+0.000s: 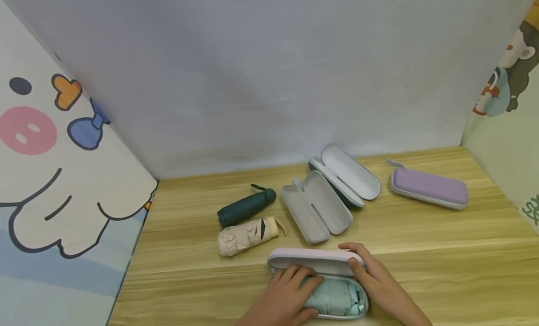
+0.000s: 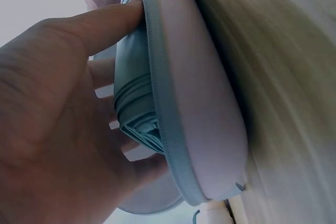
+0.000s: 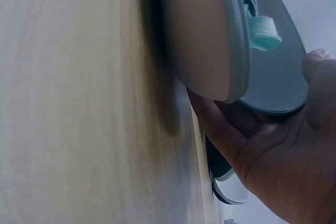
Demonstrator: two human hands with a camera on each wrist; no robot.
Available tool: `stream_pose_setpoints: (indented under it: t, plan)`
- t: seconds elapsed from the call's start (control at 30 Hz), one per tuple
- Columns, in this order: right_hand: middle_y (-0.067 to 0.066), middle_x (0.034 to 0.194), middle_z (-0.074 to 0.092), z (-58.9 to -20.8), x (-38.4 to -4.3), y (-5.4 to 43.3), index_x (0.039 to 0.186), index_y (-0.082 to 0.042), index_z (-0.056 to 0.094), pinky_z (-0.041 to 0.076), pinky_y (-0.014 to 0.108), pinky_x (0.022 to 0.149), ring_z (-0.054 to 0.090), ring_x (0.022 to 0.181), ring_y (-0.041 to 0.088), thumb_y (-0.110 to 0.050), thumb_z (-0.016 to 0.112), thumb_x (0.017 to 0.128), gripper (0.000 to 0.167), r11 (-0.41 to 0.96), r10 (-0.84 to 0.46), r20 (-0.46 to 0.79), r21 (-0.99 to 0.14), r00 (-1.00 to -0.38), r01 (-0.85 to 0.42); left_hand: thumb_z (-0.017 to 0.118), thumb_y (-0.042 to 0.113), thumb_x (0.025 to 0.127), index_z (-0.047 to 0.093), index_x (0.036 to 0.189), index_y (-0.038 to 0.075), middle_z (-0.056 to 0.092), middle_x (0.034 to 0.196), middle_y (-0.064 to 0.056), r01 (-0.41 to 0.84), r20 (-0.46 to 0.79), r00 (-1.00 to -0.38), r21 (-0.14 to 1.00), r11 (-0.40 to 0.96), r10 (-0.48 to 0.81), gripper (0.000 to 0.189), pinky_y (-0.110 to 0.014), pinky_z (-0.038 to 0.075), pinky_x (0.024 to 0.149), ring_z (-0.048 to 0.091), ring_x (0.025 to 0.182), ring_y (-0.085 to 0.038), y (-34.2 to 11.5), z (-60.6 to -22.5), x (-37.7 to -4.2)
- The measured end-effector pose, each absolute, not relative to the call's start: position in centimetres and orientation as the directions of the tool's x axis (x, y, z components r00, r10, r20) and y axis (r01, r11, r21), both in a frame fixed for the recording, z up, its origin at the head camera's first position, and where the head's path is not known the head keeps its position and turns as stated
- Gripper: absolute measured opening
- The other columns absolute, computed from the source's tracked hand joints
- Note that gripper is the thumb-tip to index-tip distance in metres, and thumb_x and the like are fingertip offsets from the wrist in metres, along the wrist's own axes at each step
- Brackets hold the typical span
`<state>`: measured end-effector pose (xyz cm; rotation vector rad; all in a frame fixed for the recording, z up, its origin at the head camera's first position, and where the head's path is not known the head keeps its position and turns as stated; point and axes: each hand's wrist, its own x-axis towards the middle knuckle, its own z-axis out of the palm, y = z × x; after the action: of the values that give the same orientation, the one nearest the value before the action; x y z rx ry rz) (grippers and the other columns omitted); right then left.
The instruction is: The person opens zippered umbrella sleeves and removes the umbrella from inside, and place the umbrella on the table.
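Observation:
A pale pink hard case (image 1: 316, 255) lies at the table's front with its lid raised. Inside its bottom half is a folded mint-green umbrella (image 1: 334, 295). My left hand (image 1: 288, 291) grips the umbrella's left part, thumb on the near side by the rim and fingers across to the far side, as the left wrist view shows. My right hand (image 1: 375, 274) holds the lid's right end, thumb on the front edge and fingers behind. A mint strap (image 3: 264, 32) sticks out at that end in the right wrist view. The left hand hides part of the umbrella.
Behind the case lie a dark green folded umbrella (image 1: 246, 207) and a cream one (image 1: 246, 237). Two opened cases, a grey-lined one (image 1: 330, 202) and a dark green one (image 1: 351, 171), stand close together. A closed purple case (image 1: 429, 185) lies back right.

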<state>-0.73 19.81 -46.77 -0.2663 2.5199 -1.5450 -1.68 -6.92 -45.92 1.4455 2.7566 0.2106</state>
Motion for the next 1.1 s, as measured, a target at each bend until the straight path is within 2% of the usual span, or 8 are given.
stream_pose_setpoints:
  t: [0.17, 0.3, 0.43, 0.63, 0.83, 0.97, 1.1]
  plan:
    - [0.015, 0.137, 0.063, -47.0, -0.7, 19.8, 0.147, -0.013, 0.048, 0.056, 0.026, 0.084, 0.063, 0.112, 0.006, -0.021, 0.036, 0.115, 0.036, 0.394, -0.234, -0.059, -0.918, -0.971, -0.039, 0.066, 0.057, 0.097, 0.056, 0.146, 0.022, 0.057, 0.137, 0.004, 0.795, -0.027, -0.593, 0.140, 0.590, 0.805, 0.062, -0.036, 0.053, 0.092, 0.055, 0.123, -0.016, -6.6, -45.6, -1.9]
    - [0.014, 0.140, 0.062, -47.1, -0.6, 19.8, 0.146, -0.013, 0.049, 0.055, 0.025, 0.087, 0.061, 0.115, 0.002, -0.022, 0.032, 0.115, 0.037, 0.393, -0.216, -0.059, -0.919, -0.975, -0.032, 0.067, 0.059, 0.095, 0.057, 0.143, 0.022, 0.059, 0.133, 0.005, 0.795, -0.047, -0.593, 0.125, 0.594, 0.804, 0.062, -0.034, 0.053, 0.089, 0.056, 0.120, -0.015, -6.4, -45.3, -2.1]
    - [0.019, 0.142, 0.059, -47.1, -0.7, 19.8, 0.146, -0.009, 0.048, 0.058, 0.027, 0.084, 0.061, 0.114, 0.001, -0.023, 0.029, 0.116, 0.039, 0.341, -0.225, -0.083, -0.940, -0.971, 0.001, 0.068, 0.061, 0.093, 0.059, 0.141, 0.022, 0.060, 0.131, 0.006, 0.800, -0.059, -0.588, 0.104, 0.590, 0.807, 0.062, -0.032, 0.053, 0.086, 0.057, 0.119, -0.013, -6.2, -44.9, -2.2]
    - [0.021, 0.143, 0.057, -47.1, -0.8, 19.8, 0.145, -0.006, 0.048, 0.059, 0.028, 0.086, 0.061, 0.118, 0.002, -0.023, 0.028, 0.116, 0.039, 0.299, -0.253, -0.092, -0.954, -0.963, 0.012, 0.069, 0.061, 0.094, 0.061, 0.136, 0.021, 0.061, 0.129, 0.006, 0.804, -0.075, -0.582, 0.102, 0.586, 0.810, 0.059, -0.032, 0.052, 0.084, 0.058, 0.117, -0.014, -5.9, -44.5, -2.2]
    - [0.018, 0.143, 0.059, -47.1, -0.7, 19.7, 0.144, -0.007, 0.049, 0.058, 0.028, 0.087, 0.062, 0.118, 0.004, -0.024, 0.028, 0.116, 0.039, 0.307, -0.242, -0.107, -0.951, -0.964, 0.029, 0.072, 0.059, 0.093, 0.064, 0.127, 0.021, 0.061, 0.121, 0.006, 0.823, -0.065, -0.562, 0.064, 0.565, 0.825, 0.051, -0.029, 0.049, 0.075, 0.058, 0.105, -0.013, -5.6, -44.3, -2.2]
    - [0.018, 0.142, 0.059, -47.2, -0.6, 19.7, 0.144, -0.007, 0.049, 0.058, 0.028, 0.085, 0.062, 0.116, 0.003, -0.024, 0.028, 0.116, 0.039, 0.305, -0.234, -0.103, -0.952, -0.967, 0.027, 0.076, 0.060, 0.088, 0.065, 0.122, 0.022, 0.060, 0.114, 0.007, 0.832, -0.065, -0.551, 0.030, 0.553, 0.832, 0.052, -0.027, 0.046, 0.070, 0.057, 0.097, -0.011, -5.2, -44.0, -2.2]
    - [0.020, 0.141, 0.060, -47.2, -0.6, 19.7, 0.143, -0.005, 0.049, 0.058, 0.029, 0.083, 0.063, 0.114, 0.003, -0.023, 0.028, 0.116, 0.038, 0.302, -0.232, -0.089, -0.953, -0.969, 0.015, 0.081, 0.061, 0.083, 0.066, 0.121, 0.022, 0.060, 0.114, 0.007, 0.818, -0.101, -0.570, 0.019, 0.574, 0.815, 0.057, -0.028, 0.046, 0.068, 0.058, 0.097, -0.012, -4.5, -43.9, -2.1]
